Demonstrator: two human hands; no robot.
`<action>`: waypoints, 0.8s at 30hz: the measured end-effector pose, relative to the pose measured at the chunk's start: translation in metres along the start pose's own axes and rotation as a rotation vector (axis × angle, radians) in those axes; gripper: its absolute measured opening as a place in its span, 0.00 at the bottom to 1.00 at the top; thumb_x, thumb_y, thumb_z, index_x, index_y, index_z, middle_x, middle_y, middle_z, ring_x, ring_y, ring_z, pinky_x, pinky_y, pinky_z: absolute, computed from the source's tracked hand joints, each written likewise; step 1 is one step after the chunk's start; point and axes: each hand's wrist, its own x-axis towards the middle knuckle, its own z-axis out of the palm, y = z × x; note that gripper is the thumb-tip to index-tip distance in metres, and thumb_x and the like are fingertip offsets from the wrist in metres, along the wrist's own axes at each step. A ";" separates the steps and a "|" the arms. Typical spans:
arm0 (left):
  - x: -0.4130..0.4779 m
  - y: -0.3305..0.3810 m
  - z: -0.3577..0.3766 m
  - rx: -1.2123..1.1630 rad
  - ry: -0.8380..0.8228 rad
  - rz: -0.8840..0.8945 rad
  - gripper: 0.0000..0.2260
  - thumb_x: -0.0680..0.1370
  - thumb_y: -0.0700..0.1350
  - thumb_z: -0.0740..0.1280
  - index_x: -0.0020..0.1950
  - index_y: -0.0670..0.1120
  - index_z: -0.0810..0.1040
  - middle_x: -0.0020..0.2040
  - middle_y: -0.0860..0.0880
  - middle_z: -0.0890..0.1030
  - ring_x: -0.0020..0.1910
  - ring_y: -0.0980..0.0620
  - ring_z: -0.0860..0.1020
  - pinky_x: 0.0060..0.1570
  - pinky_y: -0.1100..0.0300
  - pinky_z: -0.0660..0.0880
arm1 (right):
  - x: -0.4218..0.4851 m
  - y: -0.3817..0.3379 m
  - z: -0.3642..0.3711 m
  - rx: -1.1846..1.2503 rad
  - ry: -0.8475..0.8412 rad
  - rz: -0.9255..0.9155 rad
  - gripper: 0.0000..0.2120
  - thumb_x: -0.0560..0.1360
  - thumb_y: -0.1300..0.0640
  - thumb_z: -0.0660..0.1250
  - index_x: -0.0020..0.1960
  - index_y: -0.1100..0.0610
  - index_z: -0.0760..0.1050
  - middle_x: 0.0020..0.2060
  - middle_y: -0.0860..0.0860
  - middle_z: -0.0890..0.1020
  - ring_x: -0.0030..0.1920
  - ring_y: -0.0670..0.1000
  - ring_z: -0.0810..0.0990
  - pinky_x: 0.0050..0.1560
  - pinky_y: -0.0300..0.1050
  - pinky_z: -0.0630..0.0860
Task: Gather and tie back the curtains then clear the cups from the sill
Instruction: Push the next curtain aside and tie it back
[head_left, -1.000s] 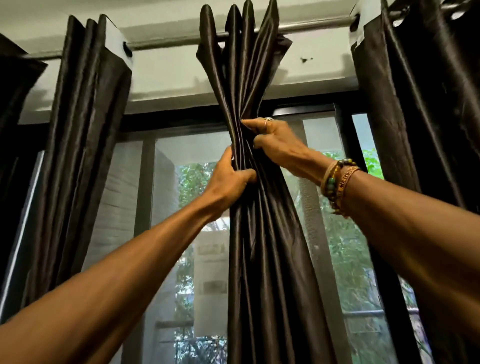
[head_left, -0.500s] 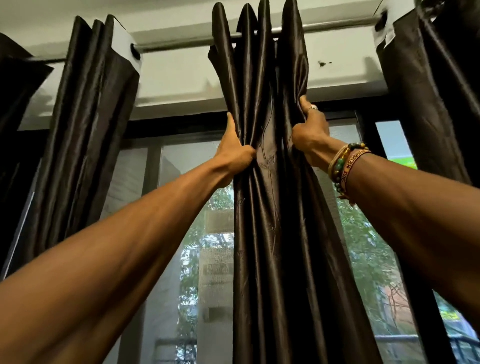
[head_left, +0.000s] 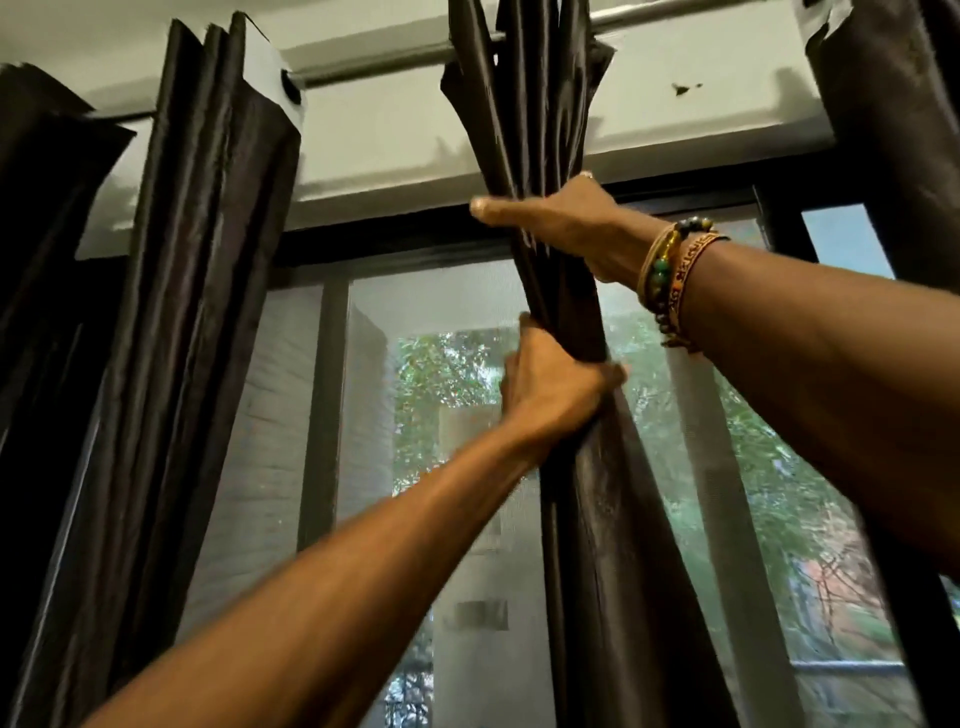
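Head view: I am looking up at a window with my two bare arms raised. My left hand (head_left: 550, 384) grips the middle curtain (head_left: 587, 519), its fingers (head_left: 605, 373) curled round the gathered folds and squeezing them into a narrow bundle. Just above those fingers, my right hand (head_left: 566, 223) clasps the same bundle. Its thumb (head_left: 498, 208) lies stretched across the front of the cloth, and the other fingers go round behind the cloth, out of my sight. Between the two hands the fabric is pinched tight. Above the right hand it fans out in pleats up to the rod (head_left: 389, 62), and below the left hand it hangs down, widening a little, past the lower edge of the frame.

On my right wrist sit several bracelets (head_left: 670, 275), beaded and woven, close behind the gripping hand.

Well to the left of my fingers hangs the left curtain (head_left: 208, 260), dark and pleated, threaded on the same rod. Another dark panel (head_left: 41, 260) hangs further left, at the frame edge. Well to the right of my fingers, the right curtain (head_left: 893, 130) fills the upper corner.

Behind the bundle is the window glass (head_left: 457, 301) in a dark frame, with green trees (head_left: 447, 374) and a pale wall outside. The picture is slightly blurred around the left hand.
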 end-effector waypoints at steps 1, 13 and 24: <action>-0.010 -0.005 0.006 0.093 0.002 0.023 0.25 0.70 0.51 0.75 0.63 0.49 0.71 0.53 0.48 0.79 0.50 0.45 0.79 0.49 0.52 0.78 | 0.002 0.002 0.001 -0.096 0.023 0.022 0.52 0.56 0.30 0.79 0.65 0.66 0.70 0.56 0.54 0.78 0.54 0.52 0.78 0.52 0.45 0.77; -0.055 -0.017 0.002 0.192 0.005 0.236 0.37 0.73 0.32 0.67 0.78 0.49 0.57 0.55 0.43 0.80 0.52 0.41 0.79 0.52 0.50 0.78 | -0.005 -0.021 0.032 -0.371 0.167 -0.092 0.13 0.78 0.64 0.59 0.60 0.62 0.75 0.59 0.62 0.78 0.59 0.63 0.77 0.56 0.52 0.75; -0.069 -0.035 -0.009 -0.036 0.036 0.345 0.30 0.74 0.36 0.68 0.75 0.48 0.64 0.62 0.48 0.79 0.59 0.50 0.78 0.59 0.59 0.77 | -0.017 -0.022 0.031 -0.363 0.166 -0.110 0.15 0.74 0.63 0.63 0.60 0.61 0.76 0.55 0.61 0.79 0.55 0.63 0.79 0.56 0.52 0.78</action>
